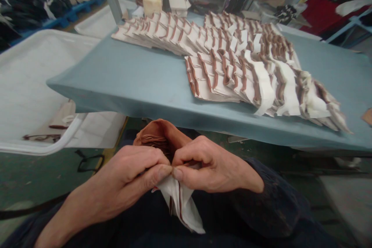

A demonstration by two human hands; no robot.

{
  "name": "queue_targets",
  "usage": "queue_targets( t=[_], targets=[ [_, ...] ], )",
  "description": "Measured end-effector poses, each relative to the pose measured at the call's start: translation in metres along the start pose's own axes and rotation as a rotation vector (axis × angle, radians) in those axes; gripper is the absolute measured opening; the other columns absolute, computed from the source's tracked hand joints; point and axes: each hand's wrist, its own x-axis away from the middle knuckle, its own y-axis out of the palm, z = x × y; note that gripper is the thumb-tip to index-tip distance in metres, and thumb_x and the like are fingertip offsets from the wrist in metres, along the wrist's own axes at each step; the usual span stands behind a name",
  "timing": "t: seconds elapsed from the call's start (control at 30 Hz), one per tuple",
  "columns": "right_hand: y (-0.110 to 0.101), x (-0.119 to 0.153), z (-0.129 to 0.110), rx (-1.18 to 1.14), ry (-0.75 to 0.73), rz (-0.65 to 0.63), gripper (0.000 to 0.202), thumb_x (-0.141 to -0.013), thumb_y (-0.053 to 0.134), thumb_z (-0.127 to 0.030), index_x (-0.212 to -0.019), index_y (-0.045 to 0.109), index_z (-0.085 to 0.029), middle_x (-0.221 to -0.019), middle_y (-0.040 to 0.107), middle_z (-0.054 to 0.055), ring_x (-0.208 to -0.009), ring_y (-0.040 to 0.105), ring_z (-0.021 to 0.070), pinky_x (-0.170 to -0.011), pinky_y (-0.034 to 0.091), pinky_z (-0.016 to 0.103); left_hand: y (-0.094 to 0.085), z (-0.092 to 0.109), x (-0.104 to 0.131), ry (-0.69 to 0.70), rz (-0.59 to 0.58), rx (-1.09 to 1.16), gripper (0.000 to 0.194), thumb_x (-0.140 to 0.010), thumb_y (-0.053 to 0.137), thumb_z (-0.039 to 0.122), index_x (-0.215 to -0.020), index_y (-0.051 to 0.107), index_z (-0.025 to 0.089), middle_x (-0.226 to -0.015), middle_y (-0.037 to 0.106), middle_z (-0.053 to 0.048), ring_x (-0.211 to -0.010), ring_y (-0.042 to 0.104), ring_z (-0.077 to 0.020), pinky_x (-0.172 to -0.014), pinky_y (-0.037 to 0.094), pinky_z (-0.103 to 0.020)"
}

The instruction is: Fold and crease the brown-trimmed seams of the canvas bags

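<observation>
The white cloth [188,213] hangs just below the meeting fingertips, in front of the person's dark clothing and short of the table edge. It looks thin and soft, falling in narrow, pointed folds with a dark reddish-brown line down its length. Behind the fingers, a brown cloth [177,133] bulges into a rounded, open fold with ruffled layers inside; whether it is joined to the white part is hidden by the hands.

The left hand [139,172] and right hand [209,166] pinch the top of the white cloth between thumb and forefinger, their thumb tips nearly touching. The step in hand seems to be close fingertip work at one small spot on the edge; the next move probably calls for a steady grip on both sides and an even pull, so that the fabric does not slip or pucker.

Beyond, a table [122,79] with a smooth blue-grey cover bears overlapping rows of folded pieces [215,77], off-white with wavy brown edges. Flat, pale strips [287,89] drape over some. A glossy, round-cornered white bin [31,58] stands at the left.
</observation>
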Motion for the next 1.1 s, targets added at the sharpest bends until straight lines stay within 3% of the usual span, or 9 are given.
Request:
queue_targets(
  t=[0.4,0.6,0.8,1.1],
  targets=[
    [0.003,0.001,0.007,-0.004,0.023,-0.053,0.032,-0.094,0.061,-0.026,-0.066,0.047,-0.019,-0.062,0.031,-0.008,-0.058,0.025,0.008,-0.054,0.023,0.024,0.001,0.004,-0.001,0.031,-0.044,-0.012,0.034,-0.11,0.049,0.021,-0.078,0.062,0.021,-0.07,0.068,0.004,-0.062,0.06,-0.0112,-0.062,0.043,-0.021],
    [0.006,-0.001,0.013,-0.011,0.039,-0.065,0.033,-0.093,0.059,-0.025,-0.065,0.043,-0.019,-0.062,0.031,-0.008,-0.058,0.025,0.007,-0.054,0.022,0.024,0.003,-0.003,0.001,-0.04,-0.058,0.038,0.033,-0.108,0.052,0.02,-0.078,0.064,0.019,-0.069,0.067,0.006,-0.062,0.059,-0.0088,-0.065,0.042,-0.018],
    [0.006,-0.003,0.018,-0.021,0.127,-0.054,0.031,-0.098,0.059,-0.032,-0.07,0.054,-0.018,-0.062,0.04,-0.007,-0.058,0.034,0.0076,-0.056,0.028,0.022,0.009,-0.014,0.002,-0.121,-0.033,0.127,0.037,-0.107,0.052,0.023,-0.073,0.062,0.017,-0.062,0.057,0.007,-0.056,0.049,-0.0077,-0.057,0.038,-0.017],
    [0.007,-0.01,0.023,-0.012,0.141,-0.062,0.03,-0.095,0.059,-0.03,-0.068,0.05,-0.019,-0.057,0.038,-0.008,-0.057,0.031,0.0085,-0.054,0.027,0.021,0.013,-0.023,0.002,-0.201,-0.022,0.227,0.04,-0.108,0.05,0.024,-0.07,0.061,0.017,-0.061,0.059,0.007,-0.055,0.047,-0.0066,-0.053,0.035,-0.017]
  ],
)
